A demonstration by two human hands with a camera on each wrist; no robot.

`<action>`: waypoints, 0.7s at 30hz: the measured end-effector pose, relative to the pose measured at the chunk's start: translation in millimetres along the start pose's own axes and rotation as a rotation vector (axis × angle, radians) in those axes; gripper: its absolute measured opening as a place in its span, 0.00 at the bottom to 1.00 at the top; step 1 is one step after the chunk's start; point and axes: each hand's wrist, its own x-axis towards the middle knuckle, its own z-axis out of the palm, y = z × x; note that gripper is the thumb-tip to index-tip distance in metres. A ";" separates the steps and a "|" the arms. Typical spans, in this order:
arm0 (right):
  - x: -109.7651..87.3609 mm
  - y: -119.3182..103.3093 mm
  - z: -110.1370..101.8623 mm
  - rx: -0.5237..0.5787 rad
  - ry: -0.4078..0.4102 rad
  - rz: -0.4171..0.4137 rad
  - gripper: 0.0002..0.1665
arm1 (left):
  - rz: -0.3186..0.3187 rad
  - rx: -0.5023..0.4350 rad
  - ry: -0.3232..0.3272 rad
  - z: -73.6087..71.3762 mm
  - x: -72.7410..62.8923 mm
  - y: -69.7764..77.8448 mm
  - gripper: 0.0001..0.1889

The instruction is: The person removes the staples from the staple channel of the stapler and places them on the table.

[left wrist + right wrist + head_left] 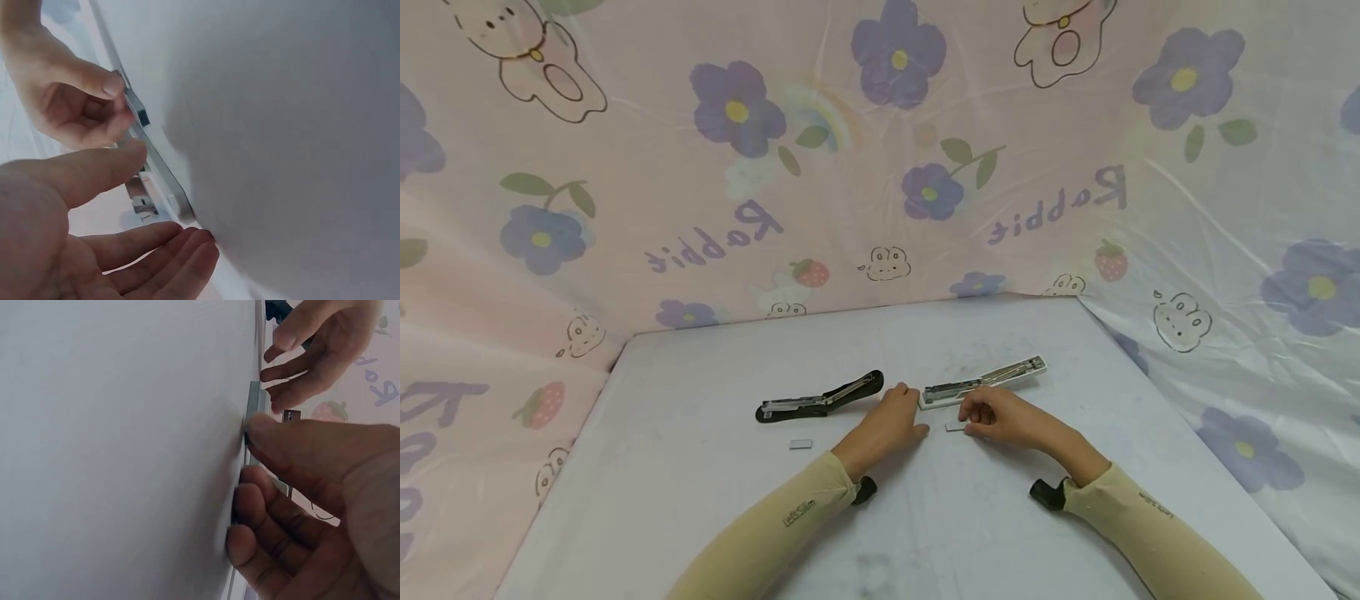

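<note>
My right hand (1011, 417) pinches a small grey strip of staples (953, 427) between thumb and fingers, low over the table. Behind it lies a white stapler (1030, 369), folded open with its metal inside exposed. Beside the stapler's left end is my left hand (891, 425), fingers loosely extended and holding nothing. In the left wrist view the thumb and fingertips sit around that end of the stapler (178, 203); whether they touch it, I cannot tell. The right wrist view shows the staple strip (253, 397) sticking out past the right thumb.
A black stapler (790, 407), also folded open, lies left of the left hand. In front of it is another staple strip (801, 444). All rest on a white tabletop (700, 500). A patterned cloth (850, 183) hangs behind and along the sides.
</note>
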 end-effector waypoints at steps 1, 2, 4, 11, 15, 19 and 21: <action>0.2 0.1 0.3 -0.001 -0.001 0.004 0.08 | 0.007 0.001 -0.004 -0.5 -3.7 0.0 0.26; 0.3 -0.1 0.5 -0.001 -0.003 0.008 0.08 | 0.013 0.009 -0.008 -0.8 -7.9 -0.1 0.27; -0.2 -1.0 0.3 -0.002 -0.009 0.012 0.08 | 0.032 0.036 -0.013 -0.6 -16.8 -1.1 0.30; -6.4 -6.8 -6.1 -0.031 0.032 0.017 0.06 | 0.081 0.115 0.086 -13.1 -51.1 -8.9 0.33; -10.4 -7.8 -13.8 -0.034 0.107 -0.024 0.07 | 0.176 0.168 0.215 -27.4 -67.0 -22.0 0.33; -14.0 -6.9 -23.6 -0.068 0.215 -0.086 0.10 | 0.221 0.142 0.305 -43.6 -80.1 -40.8 0.33; -16.3 -5.8 -28.7 -0.103 0.272 -0.110 0.11 | 0.218 0.116 0.337 -51.7 -85.7 -52.5 0.33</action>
